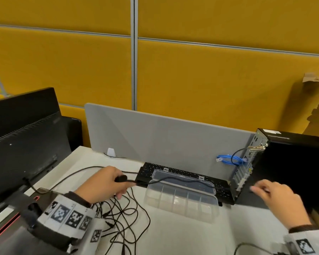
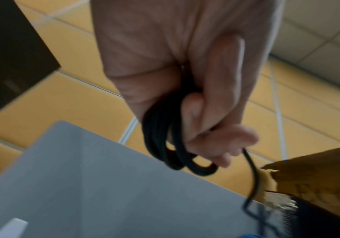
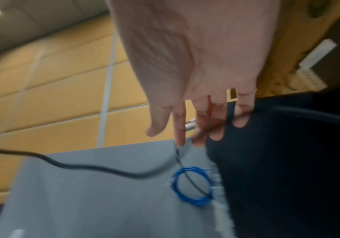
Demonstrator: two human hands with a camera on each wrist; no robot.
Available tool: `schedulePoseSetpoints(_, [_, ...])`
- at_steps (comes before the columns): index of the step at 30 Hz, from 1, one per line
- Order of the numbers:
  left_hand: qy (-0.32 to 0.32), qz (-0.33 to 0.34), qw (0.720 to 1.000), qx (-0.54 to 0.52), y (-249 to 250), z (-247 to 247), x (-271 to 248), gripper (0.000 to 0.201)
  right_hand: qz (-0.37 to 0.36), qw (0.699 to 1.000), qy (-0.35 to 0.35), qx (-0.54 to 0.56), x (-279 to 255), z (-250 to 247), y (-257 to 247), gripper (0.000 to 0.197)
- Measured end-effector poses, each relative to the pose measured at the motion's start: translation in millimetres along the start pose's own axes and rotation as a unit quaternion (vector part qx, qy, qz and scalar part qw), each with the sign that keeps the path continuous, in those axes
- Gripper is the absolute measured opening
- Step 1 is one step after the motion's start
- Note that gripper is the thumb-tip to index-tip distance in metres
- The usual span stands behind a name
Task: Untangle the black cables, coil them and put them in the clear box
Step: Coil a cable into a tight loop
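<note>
My left hand [image 1: 107, 183] grips a small coil of black cable [image 1: 121, 178], which the left wrist view shows as several loops [image 2: 165, 145] under curled fingers [image 2: 205, 112]. From the coil a free strand [image 1: 182, 181] runs right across the open lid of the clear box [image 1: 180, 201]. The box stands on the white table; nothing shows in its compartments. A tangle of black cables [image 1: 122, 218] lies just in front of my left hand. My right hand [image 1: 260, 190] hovers beside the computer tower with straight, spread fingers [image 3: 180, 128]. I cannot tell whether it touches the strand [image 3: 83, 165].
A black keyboard [image 1: 223, 192] lies under the box lid. A black monitor [image 1: 22, 144] stands at the left and a black computer tower [image 1: 293, 162] at the right, with a blue cable coil [image 1: 230, 160] by its rear. A grey divider [image 1: 164, 137] closes the back.
</note>
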State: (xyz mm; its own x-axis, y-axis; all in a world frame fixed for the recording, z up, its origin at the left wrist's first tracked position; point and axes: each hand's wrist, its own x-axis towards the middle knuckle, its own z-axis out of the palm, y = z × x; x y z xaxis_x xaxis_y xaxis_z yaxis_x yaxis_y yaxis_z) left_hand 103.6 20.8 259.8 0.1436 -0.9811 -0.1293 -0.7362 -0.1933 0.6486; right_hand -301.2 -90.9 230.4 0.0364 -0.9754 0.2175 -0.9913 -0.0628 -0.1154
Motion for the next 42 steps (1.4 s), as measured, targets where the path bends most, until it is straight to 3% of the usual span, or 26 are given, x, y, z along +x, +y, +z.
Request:
schedulePoseSetpoints(1, [-0.011, 0.000, 1.000, -0.020, 8, 7, -1, 0.031, -0.019, 1.000, 0.001, -0.015, -1, 5, -15, 0.082])
schedulePoseSetpoints(3, [-0.031, 0.000, 0.996, -0.080, 24, 21, -3, 0.030, -0.095, 0.993, 0.013, 0.066, -16, 9, -57, 0.080])
schedulePoseSetpoints(5, [-0.060, 0.020, 0.987, -0.151, 39, 32, -6, 0.026, -0.210, 0.964, -0.018, 0.161, -45, 3, -110, 0.080])
schedulePoseSetpoints(7, [-0.080, 0.049, 0.972, -0.216, 52, 37, -9, 0.023, -0.315, 0.930, -0.057, 0.180, -67, -1, -152, 0.079])
schedulePoseSetpoints(9, [-0.096, 0.069, 0.953, -0.280, 60, 36, -12, 0.023, -0.365, 0.904, -0.061, 0.213, -72, 4, -171, 0.083])
schedulePoseSetpoints(12, [-0.164, 0.082, 0.899, -0.398, 61, 28, -17, 0.016, -0.291, 0.858, -0.056, 0.420, -58, 9, -174, 0.040])
schedulePoseSetpoints(14, [-0.206, 0.083, 0.853, -0.473, 65, 26, -22, 0.017, -0.247, 0.832, -0.053, 0.494, -48, 9, -172, 0.029])
schedulePoseSetpoints(16, [-0.169, 0.070, 0.796, -0.577, 73, 28, -21, 0.017, -0.216, 0.806, -0.102, 0.542, -43, 4, -175, 0.028])
schedulePoseSetpoints(18, [-0.087, 0.063, 0.740, -0.664, 81, 31, -13, 0.025, -0.214, 0.801, -0.188, 0.527, -45, -1, -184, 0.029])
schedulePoseSetpoints(19, [-0.053, 0.078, 0.740, -0.666, 82, 34, -5, 0.029, -0.235, 0.813, -0.227, 0.481, -49, -2, -189, 0.029])
schedulePoseSetpoints(20, [-0.012, 0.101, 0.777, -0.621, 82, 38, 2, 0.031, -0.266, 0.825, -0.259, 0.426, -56, -2, -193, 0.030])
schedulePoseSetpoints(21, [0.035, 0.125, 0.836, -0.533, 79, 42, 10, 0.032, -0.293, 0.830, -0.284, 0.380, -64, -1, -195, 0.030])
schedulePoseSetpoints(22, [0.078, 0.149, 0.897, -0.409, 72, 46, 15, 0.035, -0.310, 0.832, -0.296, 0.354, -72, -2, -194, 0.031])
schedulePoseSetpoints(23, [0.100, 0.165, 0.940, -0.281, 65, 50, 17, 0.038, -0.316, 0.834, -0.299, 0.340, -77, -4, -191, 0.032])
schedulePoseSetpoints(25, [0.071, 0.171, 0.979, -0.088, 47, 59, 17, 0.046, -0.321, 0.851, -0.284, 0.302, -76, -10, -176, 0.032])
schedulePoseSetpoints(26, [0.028, 0.164, 0.986, -0.031, 39, 65, 14, 0.047, -0.326, 0.867, -0.259, 0.273, -71, -11, -168, 0.031])
schedulePoseSetpoints(28, [-0.089, 0.149, 0.984, -0.044, 29, 77, 5, 0.042, -0.324, 0.901, -0.181, 0.224, -58, -14, -151, 0.026])
schedulePoseSetpoints(30, [-0.202, 0.141, 0.953, -0.176, 28, 83, -8, 0.033, -0.313, 0.916, -0.115, 0.223, -48, -10, -141, 0.032])
schedulePoseSetpoints(31, [-0.236, 0.134, 0.923, -0.274, 31, 83, -13, 0.029, -0.310, 0.916, -0.099, 0.237, -43, -5, -138, 0.041])
schedulePoseSetpoints(34, [-0.212, 0.127, 0.798, -0.551, 50, 82, -23, 0.028, -0.284, 0.898, -0.115, 0.316, -38, 10, -133, 0.044])
schedulePoseSetpoints(35, [-0.171, 0.130, 0.770, -0.601, 58, 82, -22, 0.028, -0.277, 0.886, -0.156, 0.339, -41, 11, -136, 0.039])
schedulePoseSetpoints(36, [-0.122, 0.135, 0.759, -0.625, 63, 83, -18, 0.028, -0.276, 0.874, -0.206, 0.343, -47, 13, -142, 0.035])
schedulePoseSetpoints(37, [-0.076, 0.143, 0.769, -0.618, 66, 85, -12, 0.028, -0.279, 0.864, -0.255, 0.333, -56, 13, -150, 0.032])
schedulePoseSetpoints(39, [0.000, 0.164, 0.847, -0.505, 66, 89, 0, 0.029, -0.290, 0.847, -0.320, 0.309, -72, 14, -162, 0.029])
schedulePoseSetpoints(41, [0.047, 0.189, 0.927, -0.320, 58, 92, 4, 0.030, -0.291, 0.847, -0.330, 0.300, -80, 14, -164, 0.028])
schedulePoseSetpoints(42, [0.053, 0.195, 0.952, -0.230, 52, 93, 4, 0.031, -0.294, 0.860, -0.315, 0.274, -79, 12, -160, 0.027])
